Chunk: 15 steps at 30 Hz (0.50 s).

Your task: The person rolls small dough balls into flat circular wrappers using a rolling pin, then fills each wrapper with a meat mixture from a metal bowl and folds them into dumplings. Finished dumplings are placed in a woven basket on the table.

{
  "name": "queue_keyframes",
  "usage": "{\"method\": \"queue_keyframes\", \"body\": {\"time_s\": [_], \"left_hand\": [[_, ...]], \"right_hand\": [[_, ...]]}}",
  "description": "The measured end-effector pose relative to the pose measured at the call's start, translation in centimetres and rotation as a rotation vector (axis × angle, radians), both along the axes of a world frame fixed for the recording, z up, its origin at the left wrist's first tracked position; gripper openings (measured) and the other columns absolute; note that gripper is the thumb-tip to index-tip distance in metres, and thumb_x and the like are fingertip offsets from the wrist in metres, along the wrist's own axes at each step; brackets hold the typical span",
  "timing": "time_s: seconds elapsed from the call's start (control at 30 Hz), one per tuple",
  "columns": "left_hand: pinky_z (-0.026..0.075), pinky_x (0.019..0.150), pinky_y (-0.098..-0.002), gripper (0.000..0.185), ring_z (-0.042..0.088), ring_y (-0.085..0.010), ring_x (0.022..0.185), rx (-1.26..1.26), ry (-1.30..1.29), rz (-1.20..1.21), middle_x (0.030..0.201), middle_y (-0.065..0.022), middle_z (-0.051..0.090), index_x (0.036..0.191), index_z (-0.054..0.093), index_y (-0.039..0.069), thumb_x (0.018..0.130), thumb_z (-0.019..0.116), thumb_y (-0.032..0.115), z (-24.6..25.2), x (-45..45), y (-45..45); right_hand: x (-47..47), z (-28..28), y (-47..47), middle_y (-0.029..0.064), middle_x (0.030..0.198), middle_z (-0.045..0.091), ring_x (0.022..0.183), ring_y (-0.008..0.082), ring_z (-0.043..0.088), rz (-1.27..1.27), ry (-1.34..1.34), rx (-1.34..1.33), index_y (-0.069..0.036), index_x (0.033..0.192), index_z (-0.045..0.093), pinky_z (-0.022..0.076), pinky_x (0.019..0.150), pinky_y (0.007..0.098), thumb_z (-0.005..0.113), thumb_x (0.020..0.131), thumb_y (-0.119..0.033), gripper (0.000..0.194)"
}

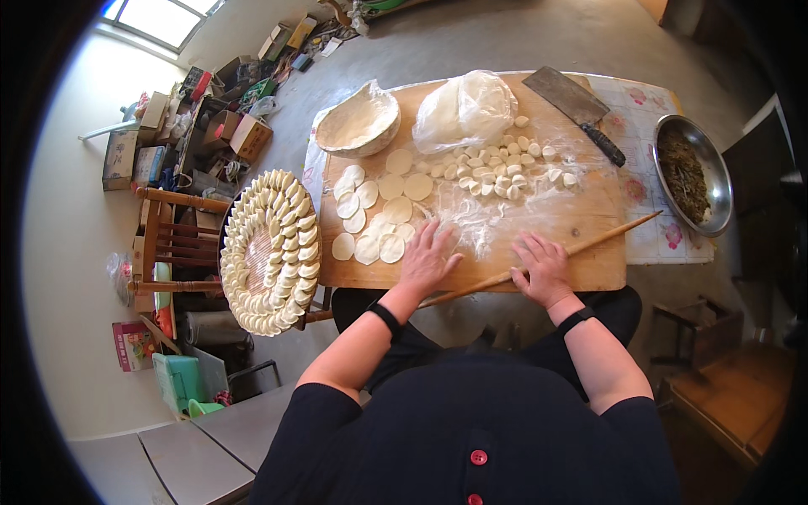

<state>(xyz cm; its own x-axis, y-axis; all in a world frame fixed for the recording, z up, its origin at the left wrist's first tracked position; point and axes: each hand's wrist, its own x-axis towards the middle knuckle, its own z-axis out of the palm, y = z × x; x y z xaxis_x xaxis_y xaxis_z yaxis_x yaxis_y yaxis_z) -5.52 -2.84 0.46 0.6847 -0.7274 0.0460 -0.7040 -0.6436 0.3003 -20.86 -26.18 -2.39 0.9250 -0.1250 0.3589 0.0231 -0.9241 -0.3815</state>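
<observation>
My left hand (429,255) lies with fingers apart at the near edge of a floured wooden board (562,221), beside thin round dough wrappers (398,210). My right hand (541,266) rests against a long tapered wooden rolling pin (600,238); whether the fingers grip it is unclear. The pin slants across the board's near edge, its left end close to my left wrist. Small dough pieces (486,167) lie beyond my hands, near a large dough lump in clear plastic (467,110). Behind the wrappers stands a bowl of flour (360,123).
A cleaver (568,98) lies at the board's far right. A metal bowl of chopped filling (723,196) stands on the floral tablecloth (685,252) to the right. At left, a round tray of shaped dumplings (259,249) sits by a wooden chair (151,240).
</observation>
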Motion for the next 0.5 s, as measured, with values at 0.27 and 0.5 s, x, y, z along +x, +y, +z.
{"method": "queue_keyframes", "body": {"time_s": [0.27,0.5], "left_hand": [[0.011,0.116,-0.0585,0.087,0.011,-0.0389,0.148,0.140,-0.006,-0.225,0.159,-0.0196,0.018,0.151,0.033,0.014,0.084,0.052,0.066,-2.4,-0.5,-3.1],[0.014,0.118,-0.0519,0.067,0.012,-0.0384,0.147,-0.407,0.211,0.031,0.159,-0.0178,0.019,0.146,0.038,0.012,0.091,0.059,0.044,-3.4,1.8,-4.2]], "right_hand": [[-0.3,-0.3,-0.1,0.0064,0.132,0.058,0.124,0.0231,0.050,-0.010,0.028,-0.025,-0.014,0.119,0.064,0.0348,0.100,0.0416,0.065,0.079,-0.039,0.047],[-0.2,-0.4,-0.1,0.0075,0.134,0.057,0.126,0.0237,0.050,-0.014,0.027,-0.041,-0.013,0.109,0.063,0.0356,0.099,0.0415,0.066,0.079,-0.038,0.039]]}}
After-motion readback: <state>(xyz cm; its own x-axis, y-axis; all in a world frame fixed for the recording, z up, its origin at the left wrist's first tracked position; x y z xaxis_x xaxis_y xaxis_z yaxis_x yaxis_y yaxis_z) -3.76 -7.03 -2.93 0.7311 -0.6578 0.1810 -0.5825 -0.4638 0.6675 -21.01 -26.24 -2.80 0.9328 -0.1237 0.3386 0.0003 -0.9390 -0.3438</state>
